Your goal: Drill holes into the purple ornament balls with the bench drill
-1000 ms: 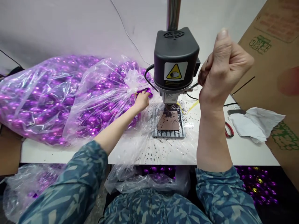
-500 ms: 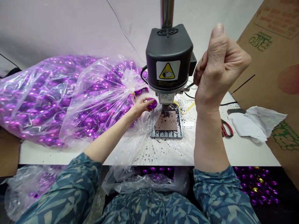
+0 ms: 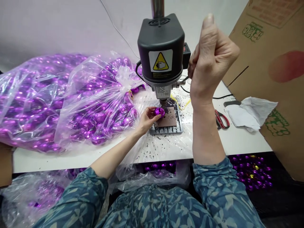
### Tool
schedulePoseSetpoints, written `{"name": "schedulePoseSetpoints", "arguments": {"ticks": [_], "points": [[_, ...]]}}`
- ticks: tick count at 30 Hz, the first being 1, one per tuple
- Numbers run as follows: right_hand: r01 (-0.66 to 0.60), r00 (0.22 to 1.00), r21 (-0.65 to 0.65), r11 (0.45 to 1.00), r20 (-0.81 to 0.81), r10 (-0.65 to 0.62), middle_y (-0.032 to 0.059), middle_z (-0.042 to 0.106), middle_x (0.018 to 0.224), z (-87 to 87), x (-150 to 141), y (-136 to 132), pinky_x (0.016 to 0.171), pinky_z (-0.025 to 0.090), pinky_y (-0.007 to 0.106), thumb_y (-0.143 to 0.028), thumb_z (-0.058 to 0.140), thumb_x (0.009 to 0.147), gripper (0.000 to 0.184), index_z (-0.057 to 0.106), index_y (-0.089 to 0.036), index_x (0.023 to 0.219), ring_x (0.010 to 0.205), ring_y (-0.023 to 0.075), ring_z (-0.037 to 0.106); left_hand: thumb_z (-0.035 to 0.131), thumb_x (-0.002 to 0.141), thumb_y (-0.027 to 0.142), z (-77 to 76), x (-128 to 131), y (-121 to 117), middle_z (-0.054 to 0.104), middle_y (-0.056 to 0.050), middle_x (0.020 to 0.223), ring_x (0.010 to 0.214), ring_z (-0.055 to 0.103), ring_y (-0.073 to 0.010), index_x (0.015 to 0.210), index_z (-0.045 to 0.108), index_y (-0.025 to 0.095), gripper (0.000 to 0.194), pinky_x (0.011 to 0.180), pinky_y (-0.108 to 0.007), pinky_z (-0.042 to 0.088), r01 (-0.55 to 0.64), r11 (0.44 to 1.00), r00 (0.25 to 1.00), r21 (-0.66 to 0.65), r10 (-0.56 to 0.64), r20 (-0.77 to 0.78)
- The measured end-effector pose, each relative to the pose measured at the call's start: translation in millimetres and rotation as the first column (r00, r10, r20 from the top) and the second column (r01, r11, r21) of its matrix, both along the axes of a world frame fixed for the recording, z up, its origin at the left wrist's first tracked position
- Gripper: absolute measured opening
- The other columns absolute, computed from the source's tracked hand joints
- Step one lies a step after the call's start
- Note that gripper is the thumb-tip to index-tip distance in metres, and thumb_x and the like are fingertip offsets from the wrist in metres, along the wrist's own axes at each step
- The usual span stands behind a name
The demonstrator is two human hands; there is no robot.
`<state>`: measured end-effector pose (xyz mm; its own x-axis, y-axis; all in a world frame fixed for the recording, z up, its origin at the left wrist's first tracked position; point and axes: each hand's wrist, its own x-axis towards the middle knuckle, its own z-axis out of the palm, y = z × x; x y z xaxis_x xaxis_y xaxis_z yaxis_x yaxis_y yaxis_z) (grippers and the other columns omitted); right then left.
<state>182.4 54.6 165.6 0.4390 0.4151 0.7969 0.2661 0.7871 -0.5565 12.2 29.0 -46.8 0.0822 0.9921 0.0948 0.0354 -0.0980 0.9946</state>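
Between thumb and fingers, my left hand (image 3: 147,119) grips a shiny purple faceted ball (image 3: 159,112). The ball is just below and left of the spindle of a black bench drill press (image 3: 161,47), over the left part of a brown board (image 3: 171,117) lying on the slotted metal base (image 3: 179,129). Raised at the drill's right side, my right hand (image 3: 211,60) is closed in a fist around a lever handle (image 3: 184,81), most of which the hand hides. A warning label (image 3: 161,60) faces me on the drill's housing.
A large clear bag of purple balls (image 3: 78,104) fills the table's left. Red-handled scissors (image 3: 222,119), crumpled white paper (image 3: 251,112) and a cardboard box (image 3: 268,79) are at the right. Dark shavings litter the white table (image 3: 171,150). More purple balls (image 3: 253,172) lie below its edge.
My left hand has brought the purple ball from beside the bag's opening to below the drill spindle, over the board. My right hand stays on the lever. The whole view has shifted slightly.
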Motion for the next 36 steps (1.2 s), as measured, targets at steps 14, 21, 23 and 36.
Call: {"name": "schedulePoseSetpoints", "arguments": {"ticks": [14, 21, 23, 36], "points": [[0.059, 0.998, 0.063, 0.996, -0.013, -0.058, -0.0036, 0.026, 0.046, 0.7, -4.0, -3.1, 0.051, 0.029, 0.037, -0.084, 0.036, 0.081, 0.065, 0.024, -0.026, 0.054, 0.041, 0.0116, 0.026, 0.093, 0.077, 0.039, -7.3, 11.6, 3.3, 0.078, -0.012, 0.119, 0.105, 0.075, -0.0249, 0.128, 0.067, 0.019, 0.061, 0.099, -0.044, 0.061, 0.049, 0.994, 0.993, 0.098, -0.038, -0.114], [-0.114, 0.989, 0.141, 0.984, -0.076, 0.125, -0.0043, 0.029, 0.045, -0.9, -2.3, -10.0, 0.053, 0.025, 0.038, -0.019, 0.056, 0.102, 0.057, 0.032, -0.024, 0.051, 0.040, 0.0123, 0.027, 0.093, 0.078, 0.034, -3.4, 22.2, -4.6, 0.076, -0.010, 0.118, 0.108, 0.075, -0.0263, 0.124, 0.065, 0.020, 0.055, 0.097, -0.043, 0.061, 0.036, 0.988, 0.967, 0.153, 0.005, -0.254], [-0.129, 0.986, 0.179, 0.975, -0.081, 0.145, -0.0052, 0.028, 0.045, -3.3, -2.6, -12.5, 0.052, 0.022, 0.037, -0.031, 0.061, 0.101, 0.059, 0.032, -0.024, 0.051, 0.039, 0.0107, 0.025, 0.093, 0.078, 0.033, -2.4, 23.9, -4.9, 0.077, -0.010, 0.115, 0.106, 0.075, -0.0264, 0.122, 0.064, 0.020, 0.054, 0.098, -0.044, 0.062, 0.035, 0.989, 0.971, 0.142, 0.000, -0.239], [-0.049, 0.982, 0.202, 0.978, -0.167, 0.084, -0.0060, 0.028, 0.042, -47.3, -1.1, -32.7, 0.044, 0.019, 0.033, -0.052, 0.064, 0.099, 0.065, 0.031, -0.020, 0.052, 0.036, 0.0080, 0.028, 0.093, 0.078, 0.033, -5.5, 24.2, -4.0, 0.078, -0.011, 0.117, 0.107, 0.076, -0.0262, 0.123, 0.062, 0.020, 0.056, 0.098, -0.045, 0.062, 0.044, 0.989, 0.984, 0.141, -0.019, -0.178]]}}
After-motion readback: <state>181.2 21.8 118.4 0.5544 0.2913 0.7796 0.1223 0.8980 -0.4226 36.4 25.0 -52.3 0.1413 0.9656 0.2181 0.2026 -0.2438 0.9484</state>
